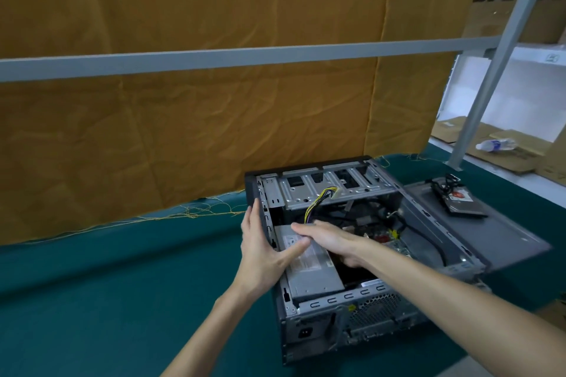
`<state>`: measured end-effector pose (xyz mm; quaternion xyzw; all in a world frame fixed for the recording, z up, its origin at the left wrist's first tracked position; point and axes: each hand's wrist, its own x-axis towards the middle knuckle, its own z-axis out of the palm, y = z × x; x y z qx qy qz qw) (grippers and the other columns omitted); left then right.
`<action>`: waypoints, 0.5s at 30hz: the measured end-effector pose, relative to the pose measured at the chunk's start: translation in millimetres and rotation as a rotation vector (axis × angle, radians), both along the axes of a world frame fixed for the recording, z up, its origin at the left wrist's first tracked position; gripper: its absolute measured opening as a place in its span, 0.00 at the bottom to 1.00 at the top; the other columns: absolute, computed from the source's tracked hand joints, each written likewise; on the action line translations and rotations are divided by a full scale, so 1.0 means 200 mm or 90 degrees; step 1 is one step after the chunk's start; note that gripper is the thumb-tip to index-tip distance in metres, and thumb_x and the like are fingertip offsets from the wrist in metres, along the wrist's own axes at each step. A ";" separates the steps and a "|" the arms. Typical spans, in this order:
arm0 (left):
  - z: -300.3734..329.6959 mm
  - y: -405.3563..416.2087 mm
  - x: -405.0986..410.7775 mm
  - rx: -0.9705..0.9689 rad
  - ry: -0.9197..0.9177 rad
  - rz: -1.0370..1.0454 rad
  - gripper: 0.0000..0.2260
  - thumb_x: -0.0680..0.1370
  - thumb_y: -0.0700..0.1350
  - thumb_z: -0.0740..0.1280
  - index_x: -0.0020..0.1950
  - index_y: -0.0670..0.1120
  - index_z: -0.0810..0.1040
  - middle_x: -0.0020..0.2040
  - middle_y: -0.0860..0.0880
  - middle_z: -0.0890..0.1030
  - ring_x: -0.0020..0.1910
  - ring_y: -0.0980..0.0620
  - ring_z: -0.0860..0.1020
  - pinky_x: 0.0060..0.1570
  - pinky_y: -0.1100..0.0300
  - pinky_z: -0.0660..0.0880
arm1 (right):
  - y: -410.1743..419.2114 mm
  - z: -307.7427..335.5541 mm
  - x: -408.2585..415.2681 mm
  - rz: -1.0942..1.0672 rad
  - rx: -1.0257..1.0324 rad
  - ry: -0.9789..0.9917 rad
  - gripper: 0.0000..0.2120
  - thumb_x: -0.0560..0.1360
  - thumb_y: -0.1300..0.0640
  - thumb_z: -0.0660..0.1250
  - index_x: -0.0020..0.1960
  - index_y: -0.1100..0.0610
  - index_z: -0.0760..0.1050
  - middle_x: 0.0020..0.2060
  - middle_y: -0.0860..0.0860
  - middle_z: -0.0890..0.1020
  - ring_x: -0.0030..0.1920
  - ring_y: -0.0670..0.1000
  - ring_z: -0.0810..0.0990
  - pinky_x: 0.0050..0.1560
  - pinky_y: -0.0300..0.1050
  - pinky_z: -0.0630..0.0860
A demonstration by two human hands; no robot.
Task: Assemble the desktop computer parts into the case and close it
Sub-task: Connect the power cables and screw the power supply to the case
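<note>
Two hands are used to seat the power supply point(309, 266) in the open case point(361, 320): left hand point(263, 249) flat, bracing the case wall, right hand point(333, 242) curled over the unit beneath it.

Bare matt grey metal computer case point(309, 190); beside the left hand point(263, 242), a dull metal power supply point(312, 272); underneath, smooth teal cloth point(122, 285).

left hand point(263, 249) bare | right hand point(332, 240) bare | forearms uncovered | no rings, seemingly
</note>
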<state>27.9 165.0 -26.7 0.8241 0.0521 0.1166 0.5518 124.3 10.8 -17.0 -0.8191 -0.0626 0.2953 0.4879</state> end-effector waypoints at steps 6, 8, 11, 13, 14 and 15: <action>-0.02 -0.08 0.06 -0.228 0.042 0.118 0.28 0.85 0.57 0.55 0.83 0.50 0.54 0.82 0.54 0.57 0.79 0.56 0.57 0.78 0.56 0.54 | 0.01 -0.03 -0.04 0.004 -0.094 -0.069 0.49 0.74 0.23 0.58 0.83 0.54 0.52 0.81 0.52 0.60 0.79 0.54 0.61 0.75 0.52 0.60; -0.04 -0.06 0.09 -0.230 0.062 0.142 0.24 0.87 0.53 0.52 0.83 0.49 0.56 0.82 0.52 0.59 0.80 0.53 0.58 0.79 0.53 0.54 | 0.04 -0.01 -0.06 -0.001 -0.201 -0.122 0.47 0.76 0.25 0.54 0.82 0.56 0.53 0.73 0.54 0.72 0.70 0.54 0.74 0.64 0.50 0.71; -0.08 -0.05 0.10 -0.221 0.067 0.159 0.23 0.87 0.50 0.50 0.82 0.47 0.59 0.81 0.50 0.63 0.79 0.52 0.61 0.78 0.54 0.55 | 0.11 -0.01 -0.11 0.003 -0.312 -0.305 0.32 0.82 0.34 0.51 0.70 0.60 0.61 0.53 0.56 0.79 0.48 0.58 0.82 0.41 0.49 0.72; -0.10 -0.05 0.10 -0.239 0.062 0.170 0.22 0.87 0.49 0.50 0.81 0.46 0.62 0.79 0.49 0.67 0.77 0.51 0.65 0.78 0.53 0.58 | 0.17 -0.03 -0.13 -0.009 -0.340 -0.403 0.21 0.84 0.41 0.51 0.63 0.59 0.62 0.56 0.62 0.78 0.52 0.64 0.82 0.42 0.51 0.69; -0.11 -0.05 0.10 -0.251 0.059 0.174 0.21 0.87 0.49 0.50 0.80 0.47 0.63 0.77 0.49 0.69 0.75 0.51 0.67 0.78 0.51 0.60 | 0.19 -0.02 -0.13 -0.018 -0.346 -0.420 0.20 0.85 0.43 0.51 0.63 0.60 0.62 0.58 0.63 0.77 0.54 0.65 0.81 0.43 0.51 0.69; -0.12 -0.04 0.10 -0.258 0.057 0.175 0.21 0.87 0.49 0.50 0.80 0.47 0.65 0.76 0.49 0.71 0.74 0.51 0.69 0.77 0.50 0.62 | 0.20 -0.01 -0.13 -0.023 -0.351 -0.424 0.21 0.85 0.43 0.52 0.64 0.60 0.63 0.58 0.63 0.77 0.55 0.65 0.80 0.45 0.52 0.70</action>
